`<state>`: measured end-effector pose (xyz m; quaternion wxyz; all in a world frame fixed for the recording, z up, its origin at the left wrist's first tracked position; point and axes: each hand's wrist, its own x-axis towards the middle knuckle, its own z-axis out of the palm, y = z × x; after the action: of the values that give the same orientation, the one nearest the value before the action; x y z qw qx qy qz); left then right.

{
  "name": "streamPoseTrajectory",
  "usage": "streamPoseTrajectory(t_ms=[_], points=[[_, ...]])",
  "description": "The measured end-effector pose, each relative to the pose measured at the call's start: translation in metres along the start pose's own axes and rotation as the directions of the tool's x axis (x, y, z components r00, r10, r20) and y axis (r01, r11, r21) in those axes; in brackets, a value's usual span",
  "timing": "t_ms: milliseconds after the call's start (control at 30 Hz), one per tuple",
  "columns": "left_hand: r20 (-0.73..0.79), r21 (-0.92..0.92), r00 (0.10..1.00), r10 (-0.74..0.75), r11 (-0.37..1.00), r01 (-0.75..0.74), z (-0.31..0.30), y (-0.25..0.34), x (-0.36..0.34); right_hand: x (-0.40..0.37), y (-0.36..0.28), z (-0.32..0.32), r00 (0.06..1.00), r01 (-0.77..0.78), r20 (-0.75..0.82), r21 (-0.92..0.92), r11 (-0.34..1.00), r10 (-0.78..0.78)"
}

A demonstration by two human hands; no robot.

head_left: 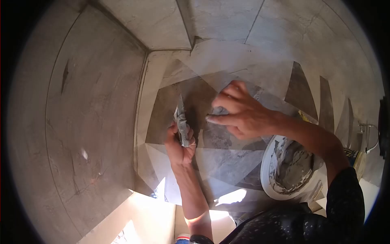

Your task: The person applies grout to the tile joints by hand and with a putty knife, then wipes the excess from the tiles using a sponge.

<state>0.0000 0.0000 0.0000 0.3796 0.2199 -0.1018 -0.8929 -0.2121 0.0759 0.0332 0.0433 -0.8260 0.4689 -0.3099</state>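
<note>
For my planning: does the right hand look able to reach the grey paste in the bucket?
Probably yes: the right hand is near, and the grey paste lies mostly uncovered in the open white bucket.

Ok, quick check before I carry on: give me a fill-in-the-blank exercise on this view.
The left hand grips a thin piece smeared with paste coloured ____.
The round tub has a rim coloured ____.
Of the two hands, the one nearer the tub is the ____.
The dark sleeve has pale ____.

Missing words: grey; white; right; specks.
</note>
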Motion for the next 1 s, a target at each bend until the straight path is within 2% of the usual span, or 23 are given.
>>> streamPoseTrajectory(t_ms=[67,100,133,167,200,233,300,433,533,567,600,633,700,733,767,800,833,867,900,967,1000], points=[[-0.115,0.085,0.99,0.079,0.994,-0.07,0.01,-0.008,0.001,-0.01,0.017,-0.01,0.998,-0.057,0.001,-0.104,0.993,0.057],[-0.121,-0.015,0.991,0.057,0.998,-0.059,0.001,-0.018,-0.003,-0.003,0.014,-0.016,0.993,-0.048,0.098,-0.133,0.99,0.062],[-0.141,0.04,0.987,0.071,0.997,-0.066,0.003,-0.019,-0.002,0.006,0.022,-0.015,0.981,-0.06,0.159,-0.274,0.96,0.107],[-0.152,0.094,0.985,0.085,0.993,-0.071,0.003,-0.022,0.0,0.015,0.033,-0.015,0.965,-0.059,0.209,-0.418,0.907,0.158],[-0.104,0.099,0.991,0.081,0.993,-0.071,-0.003,-0.023,0.004,0.02,0.056,-0.008,0.966,0.06,0.24,-0.575,0.816,0.099],[-0.1,0.082,0.991,0.088,0.993,-0.08,-0.004,-0.023,0.004,0.028,0.073,-0.004,0.963,0.077,0.254,-0.579,0.812,0.09],[-0.113,0.077,0.989,0.093,0.993,-0.085,-0.005,-0.02,0.007,0.046,0.103,0.001,0.868,0.157,0.408,-0.767,0.622,0.284],[-0.072,0.04,0.994,0.077,0.996,-0.074,-0.011,-0.017,0.009,0.067,0.14,0.007,0.836,0.304,0.495,-0.778,0.55,0.236],[-0.108,0.052,0.99,0.089,0.995,-0.084,-0.008,-0.017,0.009,0.068,0.143,0.003,0.803,0.288,0.508,-0.789,0.542,0.312],[-0.093,0.04,0.992,0.089,0.995,-0.086,-0.01,-0.016,0.009,0.067,0.142,-0.001,0.765,0.344,0.546,-0.795,0.499,0.343],[-0.078,0.028,0.993,0.089,0.996,-0.087,-0.01,-0.017,0.009,0.067,0.14,-0.007,0.723,0.399,0.579,-0.796,0.455,0.377],[-0.078,0.023,0.993,0.087,0.996,-0.086,-0.01,-0.018,0.009,0.069,0.126,-0.016,0.72,0.403,0.581,-0.795,0.454,0.379],[-0.077,0.048,0.995,0.064,0.997,-0.061,-0.008,-0.018,0.01,0.066,0.085,-0.035,0.779,0.083,0.5,-0.681,0.727,0.379],[-0.077,0.043,0.995,0.069,0.997,-0.066,-0.008,-0.019,0.011,0.066,0.063,-0.045,0.776,-0.113,0.509,-0.469,0.876,0.372],[-0.059,0.056,0.997,0.054,0.997,-0.051,-0.007,-0.021,0.011,0.064,0.044,-0.051,0.774,-0.298,0.52,-0.203,0.933,0.361],[-0.049,0.071,0.998,0.037,0.997,-0.033,-0.007,-0.023,0.01,0.06,0.029,-0.051,0.771,-0.296,0.53,-0.191,0.936,0.352],[-0.066,0.07,0.997,0.035,0.997,-0.03,-0.007,-0.024,0.01,0.053,0.016,-0.049,0.799,-0.38,0.528,0.07,0.922,0.289],[-0.067,0.083,0.998,0.011,0.996,-0.006,-0.007,-0.026,0.01,0.046,0.007,-0.047,0.829,-0.439,0.506,0.329,0.836,0.236],[-0.068,0.1,0.998,-0.015,0.995,0.022,-0.007,-0.028,0.009,0.04,0.002,-0.043,0.826,-0.45,0.51,0.344,0.824,0.238],[-0.041,0.07,0.999,-0.031,0.997,0.034,-0.008,-0.029,0.008,0.03,-0.003,-0.037,0.834,-0.161,0.536,0.006,0.987,0.132],[-0.055,0.078,0.998,-0.017,0.997,0.021,-0.009,-0.03,0.009,0.027,0.002,-0.036,0.87,-0.078,0.486,-0.031,0.996,0.084]])
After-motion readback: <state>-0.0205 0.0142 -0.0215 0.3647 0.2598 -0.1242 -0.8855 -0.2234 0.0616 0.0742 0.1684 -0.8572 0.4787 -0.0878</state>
